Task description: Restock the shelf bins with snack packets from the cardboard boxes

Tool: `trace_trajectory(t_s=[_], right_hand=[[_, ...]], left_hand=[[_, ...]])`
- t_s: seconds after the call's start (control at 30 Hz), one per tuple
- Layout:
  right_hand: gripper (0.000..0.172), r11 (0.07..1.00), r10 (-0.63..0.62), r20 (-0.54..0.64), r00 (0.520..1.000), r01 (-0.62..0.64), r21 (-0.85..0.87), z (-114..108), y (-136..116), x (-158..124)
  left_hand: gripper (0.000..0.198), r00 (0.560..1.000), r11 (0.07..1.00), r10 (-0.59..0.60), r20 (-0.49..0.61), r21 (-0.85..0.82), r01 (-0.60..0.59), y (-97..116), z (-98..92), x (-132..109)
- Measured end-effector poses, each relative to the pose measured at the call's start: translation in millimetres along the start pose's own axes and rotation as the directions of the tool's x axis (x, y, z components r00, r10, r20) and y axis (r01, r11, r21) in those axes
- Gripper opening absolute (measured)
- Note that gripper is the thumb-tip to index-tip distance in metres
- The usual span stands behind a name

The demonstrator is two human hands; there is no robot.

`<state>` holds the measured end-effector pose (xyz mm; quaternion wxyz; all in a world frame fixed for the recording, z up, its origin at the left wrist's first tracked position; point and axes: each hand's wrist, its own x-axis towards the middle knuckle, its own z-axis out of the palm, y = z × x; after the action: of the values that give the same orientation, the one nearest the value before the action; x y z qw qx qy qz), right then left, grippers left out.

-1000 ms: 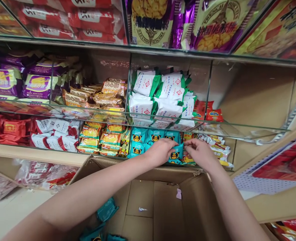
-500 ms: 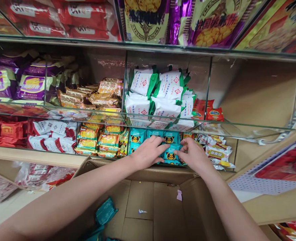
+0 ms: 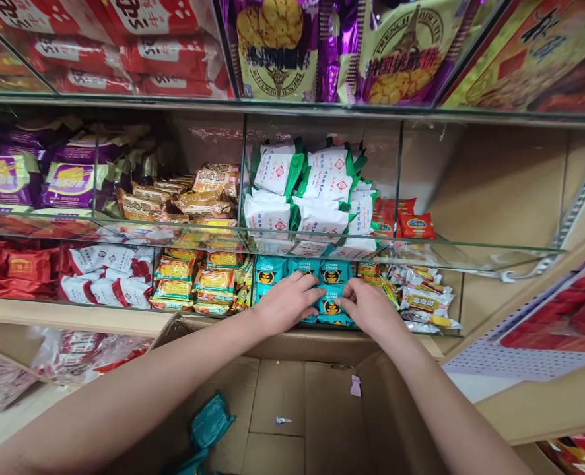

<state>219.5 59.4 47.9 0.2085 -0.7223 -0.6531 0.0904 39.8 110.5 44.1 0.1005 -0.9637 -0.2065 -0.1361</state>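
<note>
Teal snack packets (image 3: 335, 272) with a black and yellow emblem stand in stacked rows in the bottom shelf compartment. My left hand (image 3: 290, 300) lies over the middle of them, fingers stretched out and slightly apart, their tips by the left side of a front teal packet (image 3: 330, 305). At that packet's right edge, my right hand (image 3: 369, 307) has thumb and bent fingers drawn together on it. Part of the packets is hidden under my left hand. Below my arms, a cardboard box (image 3: 329, 409) holds a few more teal packets (image 3: 212, 421).
Glass dividers and a glass shelf edge (image 3: 421, 249) run just above my hands. White-and-green packets (image 3: 322, 221) fill the shelf above. Yellow-orange packets (image 3: 213, 284) lie left of the teal ones, white-and-yellow packets (image 3: 426, 300) right. Pink scrap (image 3: 355, 386) lies in the box.
My right hand has shifted slightly left, and its fingers have drawn closer together at the front packet's edge. My left hand stays over the packets. The view has tilted up a little.
</note>
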Motion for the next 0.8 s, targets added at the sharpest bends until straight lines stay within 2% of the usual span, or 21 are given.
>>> trace_trajectory(t_s=[0.13, 0.27, 0.4, 0.53, 0.67, 0.73, 0.8], right_hand=[[0.018, 0.997, -0.009, 0.032, 0.999, 0.012, -0.082, -2.8, -3.0, -3.8], [0.014, 0.989, -0.041, 0.035, 0.999, 0.045, -0.14, -3.9, -1.4, -9.1], [0.016, 0.984, -0.023, 0.053, 0.998, 0.032, -0.175, -4.8, -0.6, -12.2], [0.017, 0.981, -0.023, 0.087, 0.996, 0.039, -0.188, -4.7, -2.8, -12.0], [0.018, 0.974, -0.005, 0.093, 0.996, 0.026, -0.225, -3.2, -3.6, -11.3], [0.019, 0.971, -0.007, 0.095, 0.995, 0.029, -0.237, -2.8, -2.6, -11.8], [0.02, 0.968, -0.011, 0.092, 0.996, 0.034, -0.248, -3.2, -1.3, -13.1]], left_hand=[[0.037, 1.0, 1.0, 0.003, 0.004, 0.0, -0.003, 3.1, -2.3, -0.9], [0.038, 0.998, 0.998, -0.036, -0.055, 0.048, 0.039, 9.9, -8.4, -5.1], [0.048, 0.987, 0.976, -0.123, -0.105, 0.169, 0.139, 14.9, -8.9, -4.8], [0.055, 0.972, 0.941, -0.213, -0.105, 0.246, 0.232, 15.0, -0.5, 0.1], [0.055, 0.971, 0.934, -0.22, -0.095, 0.268, 0.238, 13.9, 1.9, 4.2], [0.052, 0.972, 0.943, -0.206, -0.11, 0.242, 0.228, 15.4, -4.6, 2.2], [0.044, 0.98, 0.968, -0.144, -0.137, 0.187, 0.168, 19.5, -15.4, -5.6]])
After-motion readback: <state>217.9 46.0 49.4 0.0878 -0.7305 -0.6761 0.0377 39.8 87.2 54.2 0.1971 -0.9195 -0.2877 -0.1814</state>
